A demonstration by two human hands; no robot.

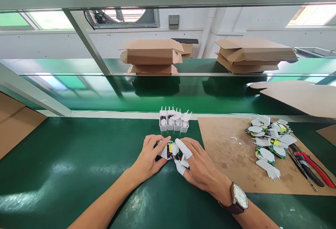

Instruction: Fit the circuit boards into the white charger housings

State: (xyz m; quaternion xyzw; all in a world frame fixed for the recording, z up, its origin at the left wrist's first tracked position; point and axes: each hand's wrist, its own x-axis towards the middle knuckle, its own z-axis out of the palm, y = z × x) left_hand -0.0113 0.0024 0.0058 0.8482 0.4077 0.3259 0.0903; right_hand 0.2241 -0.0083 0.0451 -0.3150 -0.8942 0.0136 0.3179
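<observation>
Near the middle of the green table, my left hand grips a white plastic housing by its sides. My right hand, with white covers on thumb and index finger, pinches a small circuit board assembly at the housing's open right end. A yellow component and a white round piece show between the hands. How far the board sits inside the housing is hard to tell. Just beyond the hands, several white housings stand upright in a row, with boards and white pieces in them.
On the right, a brown board bears a pile of circuit boards with white parts, red-handled pliers and tweezers. Cardboard boxes lie on the shelf behind. Another carton is at far left.
</observation>
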